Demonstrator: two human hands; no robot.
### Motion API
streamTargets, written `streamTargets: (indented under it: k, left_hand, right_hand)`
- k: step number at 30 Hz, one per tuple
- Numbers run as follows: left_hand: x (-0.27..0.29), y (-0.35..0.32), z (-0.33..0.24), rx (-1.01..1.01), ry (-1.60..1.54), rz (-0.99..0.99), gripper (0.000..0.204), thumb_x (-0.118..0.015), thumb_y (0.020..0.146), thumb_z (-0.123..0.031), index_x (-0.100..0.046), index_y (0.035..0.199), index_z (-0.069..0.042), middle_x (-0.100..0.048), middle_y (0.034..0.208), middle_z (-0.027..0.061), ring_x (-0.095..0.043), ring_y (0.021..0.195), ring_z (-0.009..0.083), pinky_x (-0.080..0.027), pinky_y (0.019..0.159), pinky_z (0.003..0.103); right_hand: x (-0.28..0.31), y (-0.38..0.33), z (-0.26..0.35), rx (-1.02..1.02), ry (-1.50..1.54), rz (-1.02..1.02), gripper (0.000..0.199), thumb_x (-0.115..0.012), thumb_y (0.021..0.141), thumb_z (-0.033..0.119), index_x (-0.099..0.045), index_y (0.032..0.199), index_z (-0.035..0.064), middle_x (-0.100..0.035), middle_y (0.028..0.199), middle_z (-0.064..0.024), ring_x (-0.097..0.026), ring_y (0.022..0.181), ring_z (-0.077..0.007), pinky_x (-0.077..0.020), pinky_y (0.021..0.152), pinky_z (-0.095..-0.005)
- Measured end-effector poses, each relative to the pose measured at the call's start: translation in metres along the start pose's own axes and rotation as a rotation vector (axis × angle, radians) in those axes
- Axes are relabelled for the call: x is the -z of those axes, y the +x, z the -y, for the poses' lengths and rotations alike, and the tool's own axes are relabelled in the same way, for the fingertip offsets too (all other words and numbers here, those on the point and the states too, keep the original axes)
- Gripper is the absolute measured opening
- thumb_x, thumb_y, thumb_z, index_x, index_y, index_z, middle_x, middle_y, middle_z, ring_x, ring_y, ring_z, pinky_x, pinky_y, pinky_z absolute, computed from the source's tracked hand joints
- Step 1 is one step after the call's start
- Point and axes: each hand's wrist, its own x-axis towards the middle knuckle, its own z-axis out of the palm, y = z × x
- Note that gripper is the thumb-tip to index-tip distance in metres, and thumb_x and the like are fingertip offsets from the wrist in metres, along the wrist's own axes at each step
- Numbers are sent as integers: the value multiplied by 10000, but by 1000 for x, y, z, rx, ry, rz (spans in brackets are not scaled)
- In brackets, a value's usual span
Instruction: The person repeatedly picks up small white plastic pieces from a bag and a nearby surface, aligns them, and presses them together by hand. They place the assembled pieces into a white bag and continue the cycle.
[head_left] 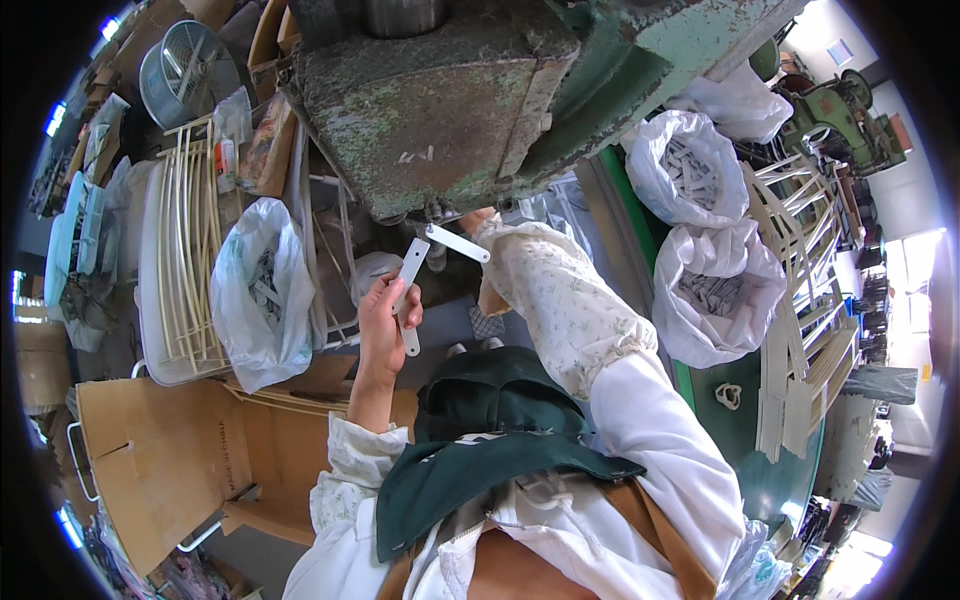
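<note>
My left hand (381, 318) is closed round a flat white strip with small holes at its ends (411, 268), held tilted below the machine head. Just beside it a second white strip (460, 244) slants, one end at the small tooling (437, 213) under the press-like machine (430, 120). My right hand (474, 221) reaches in at that tooling, close to the second strip. The flowered sleeve cover and the machine hide most of its fingers, so whether it grips anything cannot be made out.
At the left, a white bag (262, 300) holds small metal pieces, beside a tub of long pale rods (190, 250). An open cardboard box (165, 460) stands lower left. Two bags of metal strips (690, 170) (715, 280) and stacked pale slats (790, 390) line the right.
</note>
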Motion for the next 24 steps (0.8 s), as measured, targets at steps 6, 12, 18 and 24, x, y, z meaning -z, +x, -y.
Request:
streamTargets:
  k: [6, 12, 18, 24]
  left_hand:
    - [3, -11, -3, -35, 74, -13, 195, -479, 954, -173, -541, 1035, -8, -598, 734, 88, -527, 538, 134, -385, 486, 227]
    - [2, -9, -2, -54, 33, -5, 180, -489, 951, -174, -540, 1012, -12, -597, 728, 91, -529, 540, 138, -384, 484, 235]
    - [-9, -8, -4, -90, 11, -35, 164, -503, 951, -184, -533, 979, -25, -572, 702, 87, -505, 505, 135, -362, 455, 239]
    - [-7, -9, -3, -153, 15, -40, 158, -522, 951, -186, -532, 954, -28, -528, 668, 58, -473, 465, 126, -334, 415, 222]
  right_hand:
    - [-3, -3, -2, -11, -3, 0, 191, -614, 802, 181, -672, 956, 84, -623, 761, -46, -552, 664, -167, -434, 573, -285]
    - [0, 2, 5, -7, 21, 4, 192, -614, 812, 192, -681, 958, 88, -617, 737, -33, -540, 632, -138, -425, 547, -263]
    - [37, -5, -3, -66, 246, 23, 194, -614, 821, 204, -690, 961, 92, -610, 713, -20, -529, 599, -110, -416, 521, -242]
    - [154, -46, 88, -183, 915, 307, 180, -678, 792, 216, -728, 927, 108, -547, 593, 18, -447, 470, -68, -330, 419, -228]
